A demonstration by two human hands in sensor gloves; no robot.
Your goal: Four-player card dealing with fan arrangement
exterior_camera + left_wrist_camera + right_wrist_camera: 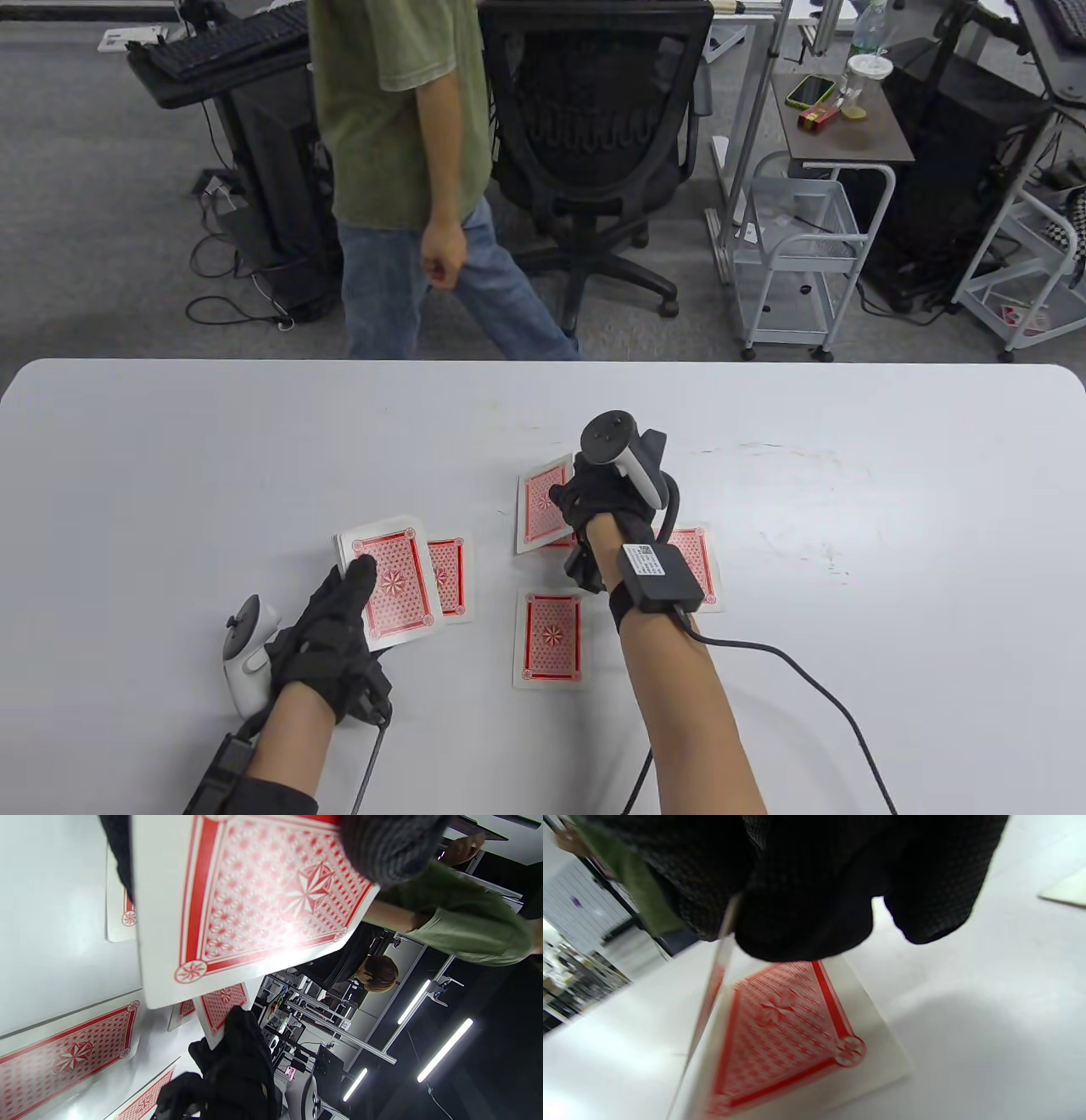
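My left hand (344,607) grips a deck of red-backed cards (392,586), thumb lying across its back; the deck fills the left wrist view (263,899). A single card (450,579) lies face down just right of the deck. Another dealt card (550,637) lies near the front middle, and a third (694,556) is partly hidden under my right wrist. My right hand (570,503) pinches one card (543,505) at the far middle. In the right wrist view that card (715,993) is tilted above a card lying flat (785,1035).
A person in a green shirt (399,127) walks past the table's far edge (543,363). A black office chair (594,127) and a metal trolley (806,246) stand behind. Cables trail from both wrists toward the near edge.
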